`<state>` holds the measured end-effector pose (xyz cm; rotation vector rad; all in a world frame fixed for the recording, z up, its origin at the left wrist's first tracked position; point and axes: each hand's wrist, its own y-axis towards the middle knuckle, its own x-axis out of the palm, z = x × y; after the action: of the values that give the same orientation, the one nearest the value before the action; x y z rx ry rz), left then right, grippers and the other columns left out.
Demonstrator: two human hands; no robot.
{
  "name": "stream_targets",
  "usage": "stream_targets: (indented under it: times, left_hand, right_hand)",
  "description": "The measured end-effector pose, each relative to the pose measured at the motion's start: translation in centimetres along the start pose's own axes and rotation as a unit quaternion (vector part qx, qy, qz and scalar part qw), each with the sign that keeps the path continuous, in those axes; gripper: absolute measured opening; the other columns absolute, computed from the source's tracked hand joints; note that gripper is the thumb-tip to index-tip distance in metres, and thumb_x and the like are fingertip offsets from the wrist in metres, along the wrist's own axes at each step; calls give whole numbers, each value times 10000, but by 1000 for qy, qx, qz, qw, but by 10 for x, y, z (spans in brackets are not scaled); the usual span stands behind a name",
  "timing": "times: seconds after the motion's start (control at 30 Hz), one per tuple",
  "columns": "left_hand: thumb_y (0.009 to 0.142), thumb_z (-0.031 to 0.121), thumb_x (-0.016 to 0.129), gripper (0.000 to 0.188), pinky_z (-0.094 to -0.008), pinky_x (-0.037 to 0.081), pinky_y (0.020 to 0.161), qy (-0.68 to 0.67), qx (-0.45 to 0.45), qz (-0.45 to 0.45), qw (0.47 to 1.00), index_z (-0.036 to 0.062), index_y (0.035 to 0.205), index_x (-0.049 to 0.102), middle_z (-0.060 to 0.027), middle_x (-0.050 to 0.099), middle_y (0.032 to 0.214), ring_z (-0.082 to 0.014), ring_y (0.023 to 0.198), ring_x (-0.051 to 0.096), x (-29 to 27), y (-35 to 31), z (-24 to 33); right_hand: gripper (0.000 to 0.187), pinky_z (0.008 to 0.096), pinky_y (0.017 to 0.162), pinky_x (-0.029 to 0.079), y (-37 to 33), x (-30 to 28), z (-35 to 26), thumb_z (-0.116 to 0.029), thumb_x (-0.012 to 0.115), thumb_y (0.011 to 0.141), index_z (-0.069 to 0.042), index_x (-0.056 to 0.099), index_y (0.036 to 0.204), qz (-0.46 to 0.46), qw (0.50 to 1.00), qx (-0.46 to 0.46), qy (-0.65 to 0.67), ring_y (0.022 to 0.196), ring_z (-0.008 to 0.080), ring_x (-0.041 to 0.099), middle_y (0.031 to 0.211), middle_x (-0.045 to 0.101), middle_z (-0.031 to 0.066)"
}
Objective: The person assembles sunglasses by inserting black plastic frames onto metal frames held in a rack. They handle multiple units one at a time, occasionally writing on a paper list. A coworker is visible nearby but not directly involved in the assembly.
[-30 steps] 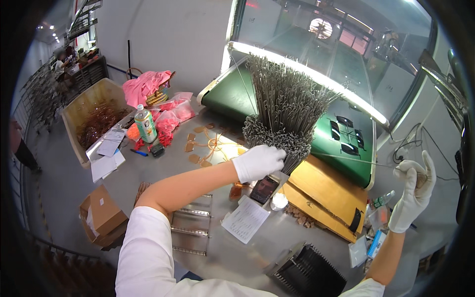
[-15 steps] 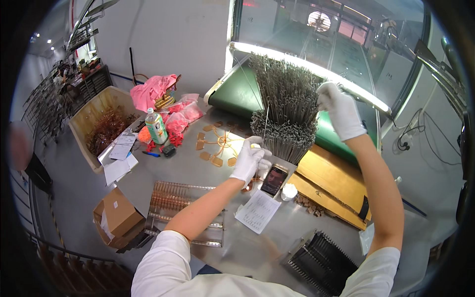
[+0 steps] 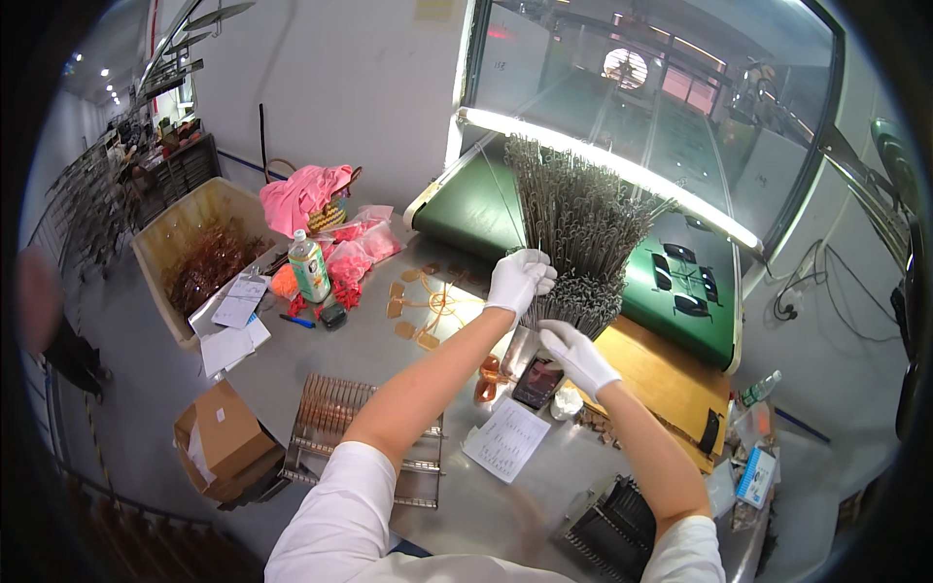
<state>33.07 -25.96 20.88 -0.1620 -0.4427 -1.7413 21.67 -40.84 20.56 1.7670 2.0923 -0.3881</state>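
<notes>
Past the grey surface [image 3: 496,525] I see a window [image 3: 671,97]. Whether left hand [image 3: 520,282] or right hand [image 3: 578,358] grips, I can't tell.

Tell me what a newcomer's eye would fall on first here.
Probably the dense bundle of hooked metal wires, upright by the white-gloved left hand and right hand. Next, the bright tube light slanting behind it. Then the vivid pink cloth, heaped left of the green conveyor belt.
</notes>
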Motion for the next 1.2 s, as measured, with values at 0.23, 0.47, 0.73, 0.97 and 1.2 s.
stream_targets:
  times: [0.23, 0.47, 0.73, 0.97, 1.2]
  left_hand:
    - [1005, 69, 615, 200, -285, 596, 665, 142, 27, -35, 989, -60, 1149, 666, -130, 741, 923, -153, 748, 706, -30, 4, 22]
    - [1026, 174, 566, 183, -293, 484, 637, 55, 197, 190, 960, 43, 1110, 664, -27, 662, 896, -102, 698, 567, -103, 136, 43]
    - [1039, 165, 562, 143, -297, 522, 682, -186, -180, 2, 966, 70, 1109, 641, -51, 663, 908, -145, 765, 626, -41, 233, 42]
    - [1027, 136, 581, 91, -297, 506, 604, -390, 55, 132, 910, 50, 1036, 608, -69, 635, 852, -159, 719, 622, -83, 319, 96]
    - [1084, 155, 541, 210, -197, 540, 627, -155, 336, 200, 907, 0, 1203, 617, -94, 675, 938, -145, 810, 672, -175, 226, 242]
  right_hand:
    - [264, 252, 544, 542, 45, 25, 3, -289, 561, 1088, -27, 588, 1113, -102, 972, 121, 176, 658, 143, 701, 857, 737, 103]
    - [191, 235, 462, 446, 71, 17, -15, -193, 587, 1057, -25, 642, 982, 4, 982, 10, 189, 496, 90, 550, 702, 652, 43]
    - [247, 231, 442, 390, 80, -2, -32, -233, 593, 1063, -20, 691, 1142, 52, 974, 54, 213, 476, 74, 487, 638, 585, 3]
    - [408, 232, 537, 506, 58, -2, -48, -258, 545, 1092, -5, 590, 1409, 33, 973, 62, 218, 566, 94, 599, 813, 698, 74]
    - [340, 255, 652, 523, -31, -39, -25, -210, 558, 1076, 48, 660, 1272, 9, 997, 35, 69, 687, 114, 639, 837, 703, 74]
